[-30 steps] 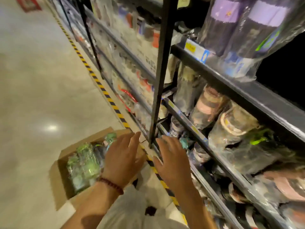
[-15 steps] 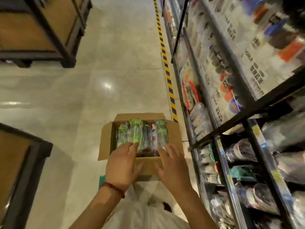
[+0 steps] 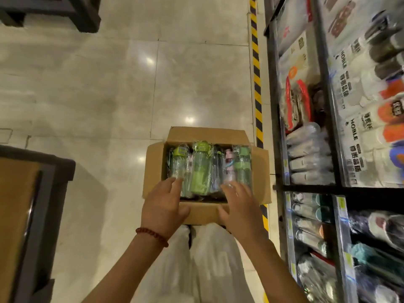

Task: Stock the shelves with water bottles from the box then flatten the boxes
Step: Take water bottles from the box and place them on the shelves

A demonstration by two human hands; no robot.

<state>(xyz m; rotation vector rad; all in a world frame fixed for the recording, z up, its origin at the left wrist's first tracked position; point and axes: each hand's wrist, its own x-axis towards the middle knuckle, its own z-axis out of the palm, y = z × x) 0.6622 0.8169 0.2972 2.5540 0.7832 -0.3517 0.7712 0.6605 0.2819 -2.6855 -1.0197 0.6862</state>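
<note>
Bottles [image 3: 202, 169] wrapped in clear plastic, several with green lids, lie packed side by side in the open cardboard box [image 3: 260, 171] on the tiled floor [image 3: 109, 95], just beside the shelves [image 3: 328, 189] on our right. We reach both hands over its near edge. Our left hand [image 3: 162, 209], a red bead bracelet [image 3: 152, 236] at its wrist, spreads relaxed fingers above the leftmost bottles, gripping nothing. Our right hand [image 3: 239, 207] is likewise open, fingers loose over the right-hand bottles. Whether fingertips touch the wrapping, we cannot tell.
</note>
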